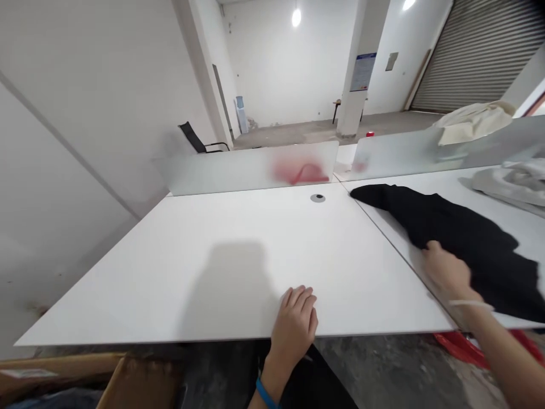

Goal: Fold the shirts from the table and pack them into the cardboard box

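A black cloth garment (460,233) lies loosely bunched on the right part of the white tabletop. My right hand (447,270), with a pale band at the wrist, is closed on the garment's near edge; its fingertips are partly hidden and slightly blurred. My left hand (296,318), wearing a blue wristband, rests at the table's front edge. Its fingers lie lightly bent on the white surface and hold nothing.
The white table (272,227) has a cable hole (317,198) and a seam, with frosted dividers (238,167) behind. Light cloth (515,182) lies at far right; cream cloth (474,122) drapes over the divider. Below stand a cardboard box (140,380) and a red bag (464,347).
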The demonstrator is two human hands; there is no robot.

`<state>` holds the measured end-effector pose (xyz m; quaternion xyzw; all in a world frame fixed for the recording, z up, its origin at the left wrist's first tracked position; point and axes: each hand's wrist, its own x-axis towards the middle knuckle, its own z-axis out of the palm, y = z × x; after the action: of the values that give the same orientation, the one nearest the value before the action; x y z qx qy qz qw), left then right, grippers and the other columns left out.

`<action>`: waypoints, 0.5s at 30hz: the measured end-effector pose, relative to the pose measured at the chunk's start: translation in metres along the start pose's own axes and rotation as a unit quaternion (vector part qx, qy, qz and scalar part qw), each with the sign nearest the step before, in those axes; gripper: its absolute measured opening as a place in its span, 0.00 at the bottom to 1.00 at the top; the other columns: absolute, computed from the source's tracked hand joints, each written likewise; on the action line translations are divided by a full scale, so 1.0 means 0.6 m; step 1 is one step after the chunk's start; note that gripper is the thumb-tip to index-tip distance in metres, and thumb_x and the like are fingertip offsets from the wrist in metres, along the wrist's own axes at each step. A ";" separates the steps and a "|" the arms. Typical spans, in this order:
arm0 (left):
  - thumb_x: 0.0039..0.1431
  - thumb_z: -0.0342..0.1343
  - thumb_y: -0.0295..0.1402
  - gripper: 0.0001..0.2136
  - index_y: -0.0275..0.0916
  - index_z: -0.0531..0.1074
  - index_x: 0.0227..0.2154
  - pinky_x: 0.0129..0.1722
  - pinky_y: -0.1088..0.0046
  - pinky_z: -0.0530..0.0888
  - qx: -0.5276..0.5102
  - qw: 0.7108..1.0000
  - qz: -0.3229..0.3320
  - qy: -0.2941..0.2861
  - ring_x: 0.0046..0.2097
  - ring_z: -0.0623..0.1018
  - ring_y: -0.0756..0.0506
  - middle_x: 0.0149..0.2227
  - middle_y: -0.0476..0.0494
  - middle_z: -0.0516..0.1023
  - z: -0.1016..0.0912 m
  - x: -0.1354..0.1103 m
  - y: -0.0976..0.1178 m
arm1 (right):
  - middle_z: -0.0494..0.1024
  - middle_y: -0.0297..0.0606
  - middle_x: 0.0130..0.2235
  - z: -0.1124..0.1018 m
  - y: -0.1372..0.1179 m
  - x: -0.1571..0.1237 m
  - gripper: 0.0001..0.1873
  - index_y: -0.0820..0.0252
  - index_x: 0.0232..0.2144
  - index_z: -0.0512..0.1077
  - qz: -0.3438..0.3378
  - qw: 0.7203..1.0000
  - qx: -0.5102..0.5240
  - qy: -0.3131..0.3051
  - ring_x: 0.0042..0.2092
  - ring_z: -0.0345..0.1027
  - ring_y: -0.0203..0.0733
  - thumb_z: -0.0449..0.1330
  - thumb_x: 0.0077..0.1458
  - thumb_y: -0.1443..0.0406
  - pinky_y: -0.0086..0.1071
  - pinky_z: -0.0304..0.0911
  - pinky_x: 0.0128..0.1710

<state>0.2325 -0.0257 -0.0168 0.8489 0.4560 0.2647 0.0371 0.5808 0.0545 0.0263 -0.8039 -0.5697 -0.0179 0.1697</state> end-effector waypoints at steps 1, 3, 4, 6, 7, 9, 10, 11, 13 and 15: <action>0.64 0.43 0.27 0.14 0.39 0.69 0.49 0.60 0.58 0.65 -0.004 1.000 0.004 0.003 0.58 0.69 0.45 0.53 0.45 0.74 0.002 0.000 -0.001 | 0.75 0.52 0.30 0.003 -0.010 -0.015 0.16 0.66 0.41 0.70 0.016 0.999 -0.045 -0.012 0.32 0.74 0.52 0.44 0.64 0.67 0.41 0.64 0.30; 0.64 0.43 0.27 0.15 0.37 0.68 0.50 0.59 0.57 0.67 -0.010 1.000 0.008 0.016 0.58 0.70 0.44 0.53 0.42 0.74 0.004 0.000 -0.004 | 0.76 0.50 0.32 0.019 -0.057 -0.058 0.14 0.65 0.43 0.68 0.003 0.994 -0.104 -0.034 0.31 0.74 0.51 0.44 0.64 0.69 0.37 0.63 0.29; 0.64 0.43 0.27 0.15 0.36 0.67 0.51 0.59 0.57 0.67 -0.014 1.000 0.006 0.026 0.57 0.70 0.44 0.53 0.40 0.74 0.005 -0.001 -0.006 | 0.76 0.48 0.33 0.029 -0.091 -0.084 0.13 0.64 0.42 0.68 -0.019 0.993 -0.110 -0.041 0.31 0.75 0.48 0.44 0.63 0.70 0.33 0.62 0.28; 0.64 0.42 0.27 0.16 0.35 0.64 0.53 0.58 0.57 0.68 -0.031 0.998 -0.013 0.055 0.58 0.69 0.43 0.54 0.38 0.73 0.004 -0.003 -0.010 | 0.76 0.46 0.35 0.045 -0.168 -0.142 0.12 0.63 0.42 0.66 -0.103 0.983 -0.132 -0.071 0.32 0.75 0.44 0.45 0.61 0.74 0.28 0.60 0.26; 0.64 0.42 0.27 0.16 0.35 0.63 0.54 0.57 0.58 0.69 -0.047 0.996 -0.032 0.072 0.59 0.68 0.43 0.54 0.37 0.72 0.002 -0.005 -0.013 | 0.76 0.44 0.36 0.049 -0.207 -0.172 0.14 0.62 0.43 0.66 -0.136 0.979 -0.129 -0.080 0.32 0.75 0.42 0.46 0.59 0.76 0.26 0.59 0.25; 0.65 0.41 0.28 0.16 0.37 0.62 0.54 0.57 0.59 0.69 -0.090 0.987 -0.084 0.105 0.60 0.67 0.44 0.56 0.37 0.70 -0.005 -0.013 -0.019 | 0.76 0.42 0.38 0.051 -0.271 -0.227 0.16 0.59 0.44 0.65 -0.189 0.972 -0.096 -0.099 0.32 0.75 0.41 0.47 0.58 0.77 0.24 0.55 0.22; 0.66 0.40 0.28 0.16 0.37 0.61 0.55 0.57 0.59 0.69 -0.112 0.980 -0.112 0.118 0.60 0.66 0.44 0.57 0.36 0.69 -0.009 -0.019 -0.022 | 0.76 0.41 0.38 0.050 -0.295 -0.250 0.16 0.58 0.44 0.65 -0.213 0.968 -0.071 -0.108 0.31 0.75 0.40 0.47 0.58 0.77 0.24 0.53 0.21; 0.66 0.40 0.29 0.16 0.38 0.61 0.55 0.56 0.59 0.70 -0.130 0.974 -0.137 0.127 0.60 0.67 0.44 0.57 0.36 0.68 -0.015 -0.027 -0.026 | 0.76 0.39 0.38 0.049 -0.313 -0.269 0.14 0.57 0.43 0.65 -0.234 0.964 -0.044 -0.115 0.31 0.75 0.40 0.47 0.58 0.76 0.25 0.52 0.20; 0.66 0.41 0.32 0.16 0.39 0.60 0.56 0.56 0.58 0.70 -0.150 0.963 -0.180 0.133 0.60 0.67 0.43 0.58 0.36 0.67 -0.028 -0.045 -0.034 | 0.76 0.37 0.36 0.049 -0.333 -0.295 0.10 0.57 0.40 0.65 -0.271 0.954 0.019 -0.126 0.29 0.74 0.40 0.47 0.61 0.73 0.26 0.52 0.20; 0.66 0.42 0.34 0.17 0.40 0.59 0.56 0.56 0.56 0.70 -0.152 0.954 -0.218 0.138 0.60 0.66 0.42 0.59 0.36 0.65 -0.044 -0.065 -0.042 | 0.76 0.36 0.35 0.052 -0.338 -0.306 0.08 0.58 0.37 0.65 -0.295 0.941 0.090 -0.136 0.30 0.73 0.40 0.47 0.63 0.69 0.27 0.55 0.23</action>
<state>0.1836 -0.0469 -0.0177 0.6684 0.5852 0.4305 0.1593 0.3242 -0.0440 0.0072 -0.5759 -0.7983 0.0937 0.1492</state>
